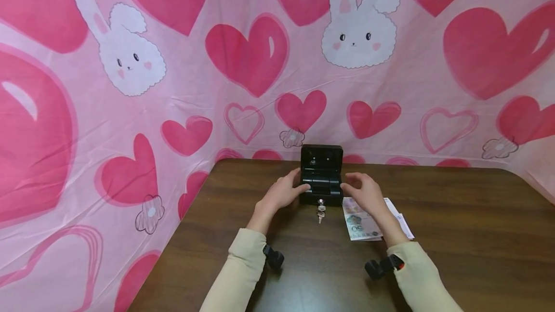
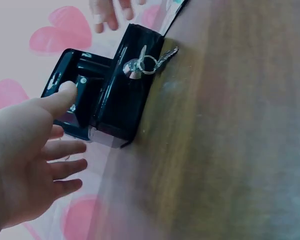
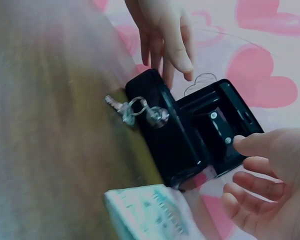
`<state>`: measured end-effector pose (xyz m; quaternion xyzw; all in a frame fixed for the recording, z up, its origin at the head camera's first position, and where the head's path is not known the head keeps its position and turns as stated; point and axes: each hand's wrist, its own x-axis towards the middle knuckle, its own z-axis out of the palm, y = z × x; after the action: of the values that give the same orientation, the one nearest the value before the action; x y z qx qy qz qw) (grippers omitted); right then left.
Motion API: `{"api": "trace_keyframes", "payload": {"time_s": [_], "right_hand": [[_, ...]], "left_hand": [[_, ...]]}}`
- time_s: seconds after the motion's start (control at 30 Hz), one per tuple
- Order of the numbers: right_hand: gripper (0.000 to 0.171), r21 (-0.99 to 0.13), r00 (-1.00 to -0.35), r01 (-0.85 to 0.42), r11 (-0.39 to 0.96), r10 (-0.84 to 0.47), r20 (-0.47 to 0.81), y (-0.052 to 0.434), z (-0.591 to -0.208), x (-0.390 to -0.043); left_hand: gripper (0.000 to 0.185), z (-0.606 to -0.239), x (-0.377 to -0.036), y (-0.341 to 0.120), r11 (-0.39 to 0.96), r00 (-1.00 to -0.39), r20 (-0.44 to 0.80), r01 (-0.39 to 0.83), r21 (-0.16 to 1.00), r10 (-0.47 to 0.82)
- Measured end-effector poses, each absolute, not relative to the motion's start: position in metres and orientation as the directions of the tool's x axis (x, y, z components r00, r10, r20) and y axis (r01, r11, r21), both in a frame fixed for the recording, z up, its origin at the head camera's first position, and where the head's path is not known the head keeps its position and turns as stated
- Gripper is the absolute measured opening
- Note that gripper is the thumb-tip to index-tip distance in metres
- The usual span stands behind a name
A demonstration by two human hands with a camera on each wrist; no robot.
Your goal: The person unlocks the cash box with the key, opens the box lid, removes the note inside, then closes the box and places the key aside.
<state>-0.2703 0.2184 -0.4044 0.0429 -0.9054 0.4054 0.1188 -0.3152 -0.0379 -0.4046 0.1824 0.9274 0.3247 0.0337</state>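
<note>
Hands at open cash box

Keys (image 1: 321,210) hang from the lock on the front of the cash box (image 1: 321,177), nearest the person. Banknotes (image 1: 362,223) lie just right of the box on the table (image 1: 455,235). Left hand (image 1: 284,192) and right hand (image 1: 364,191) flank the box, fingers relaxed, grasping nothing. Lid (image 1: 322,157) stands raised behind.

Left hand (image 1: 284,192), right hand (image 1: 363,191): forward, fingers loosely extended, apart.

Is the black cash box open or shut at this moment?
Open. The black cash box has its lid standing upright behind the base, showing the inner tray; keys hang from the front lock.
</note>
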Motion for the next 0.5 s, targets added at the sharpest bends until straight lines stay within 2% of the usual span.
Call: {"api": "trace_keyframes", "payload": {"time_s": [0.23,0.5], "right_hand": [[0.052,-0.721,-0.948,-0.24,0.65,0.002,0.318,0.211,-0.382,-0.286],[0.063,-0.711,-0.961,-0.19,0.677,0.02,0.276,0.204,-0.37,-0.306]], "left_hand": [[0.079,-0.391,-0.329,-0.032,0.713,-0.925,0.11,0.351,0.607,0.363],[0.082,-0.378,-0.341,-0.028,0.682,-0.912,0.169,0.394,0.616,0.374]]}}
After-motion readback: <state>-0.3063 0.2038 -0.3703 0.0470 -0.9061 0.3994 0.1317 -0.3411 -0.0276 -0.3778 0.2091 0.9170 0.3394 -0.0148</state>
